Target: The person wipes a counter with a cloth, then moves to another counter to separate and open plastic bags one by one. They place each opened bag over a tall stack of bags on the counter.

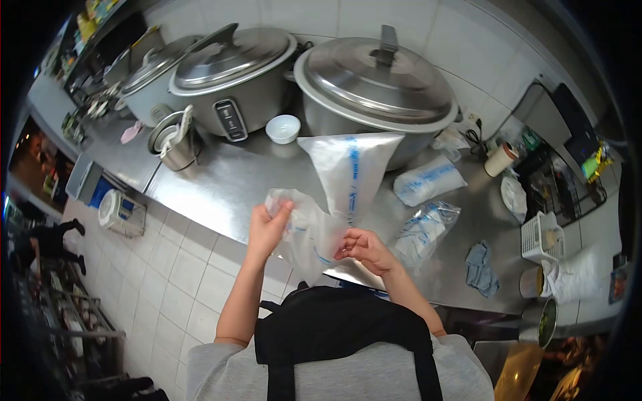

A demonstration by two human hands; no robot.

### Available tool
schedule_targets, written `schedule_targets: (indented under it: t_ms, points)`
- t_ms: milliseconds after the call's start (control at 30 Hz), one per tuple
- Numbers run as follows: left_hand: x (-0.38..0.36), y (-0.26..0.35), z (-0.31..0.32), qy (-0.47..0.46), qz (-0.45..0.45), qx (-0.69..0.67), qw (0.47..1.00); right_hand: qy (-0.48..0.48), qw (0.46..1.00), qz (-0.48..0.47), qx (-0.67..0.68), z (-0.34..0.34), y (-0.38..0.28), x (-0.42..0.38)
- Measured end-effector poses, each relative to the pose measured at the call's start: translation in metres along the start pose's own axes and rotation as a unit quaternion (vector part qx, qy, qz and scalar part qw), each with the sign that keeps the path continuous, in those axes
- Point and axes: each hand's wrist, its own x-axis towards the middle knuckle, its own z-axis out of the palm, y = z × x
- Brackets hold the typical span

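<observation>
A thin translucent plastic bag hangs between my hands in front of the counter. My left hand pinches its upper left edge between thumb and fingers. At its right edge, my right hand has bent fingers, with thumb and index finger closed on the plastic. Just beyond, a white plastic bag with blue print lies on the counter, its wide end toward the large pot. To the right are a rolled bundle of blue-printed bags and a clear packet of bags.
Large lidded rice cookers and a big lidded pot line the wall. A small white bowl and a steel container with utensils stand before them. A blue-grey cloth and a white basket are at right.
</observation>
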Motion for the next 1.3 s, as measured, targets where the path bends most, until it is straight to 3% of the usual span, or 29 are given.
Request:
schedule_targets:
  t_ms: [100, 167, 333, 367, 433, 567, 633, 667, 700, 767, 800, 867, 933, 1033, 1133, 1233, 1300]
  points:
    - [-0.006, -0.007, -0.019, 0.113, -0.045, -0.071, 0.990, 0.034, 0.995, 0.027, -0.095, 0.020, 0.011, 0.024]
    - [-0.009, -0.015, -0.028, 0.135, -0.049, -0.067, 0.987, 0.051, 0.951, 0.018, -0.304, 0.030, 0.022, 0.038]
    - [-0.016, -0.027, -0.046, 0.195, -0.049, -0.034, 0.979, 0.108, 0.938, 0.037, -0.329, 0.046, 0.053, 0.068]
    - [-0.019, -0.027, -0.050, 0.202, -0.049, -0.033, 0.978, 0.102, 0.938, 0.040, -0.328, 0.045, 0.055, 0.072]
    - [-0.024, -0.029, -0.058, 0.222, -0.040, -0.050, 0.973, 0.119, 0.982, 0.055, -0.138, 0.038, 0.058, 0.077]
    - [-0.035, -0.044, -0.082, 0.226, -0.059, -0.030, 0.972, 0.182, 0.980, 0.082, -0.015, 0.035, 0.055, 0.082]
    - [-0.039, -0.051, -0.090, 0.228, -0.021, 0.087, 0.970, 0.188, 0.978, 0.079, -0.039, 0.034, 0.056, 0.085]
    - [-0.046, -0.042, -0.092, 0.232, 0.007, 0.278, 0.932, 0.186, 0.978, 0.060, -0.070, 0.035, 0.054, 0.087]
    - [-0.047, -0.030, -0.090, 0.234, 0.006, 0.279, 0.931, 0.183, 0.977, 0.040, -0.101, 0.036, 0.054, 0.089]
    - [-0.046, -0.008, -0.076, 0.285, 0.254, 0.475, 0.793, 0.161, 0.977, 0.045, -0.131, 0.044, 0.050, 0.093]
    - [-0.045, 0.001, -0.067, 0.250, 0.275, 0.415, 0.830, 0.140, 0.976, 0.050, -0.162, 0.048, 0.049, 0.093]
    - [-0.053, 0.010, -0.047, 0.092, 0.102, 0.264, 0.955, 0.118, 0.973, 0.042, -0.192, 0.056, 0.047, 0.096]
    - [-0.053, 0.018, -0.035, 0.037, 0.038, 0.253, 0.966, 0.084, 0.971, 0.033, -0.219, 0.064, 0.046, 0.102]
    - [-0.052, 0.010, -0.042, 0.028, 0.009, 0.284, 0.958, 0.069, 0.962, 0.030, -0.261, 0.062, 0.043, 0.103]
    - [-0.054, 0.002, -0.056, 0.057, -0.003, 0.248, 0.967, 0.086, 0.971, 0.062, -0.215, 0.046, 0.048, 0.101]
    - [-0.056, 0.001, -0.058, 0.053, -0.012, 0.218, 0.974, 0.066, 0.963, 0.051, -0.255, 0.051, 0.052, 0.102]
    - [-0.059, 0.007, -0.051, -0.036, -0.002, 0.263, 0.964, 0.059, 0.961, 0.043, -0.266, 0.059, 0.056, 0.105]
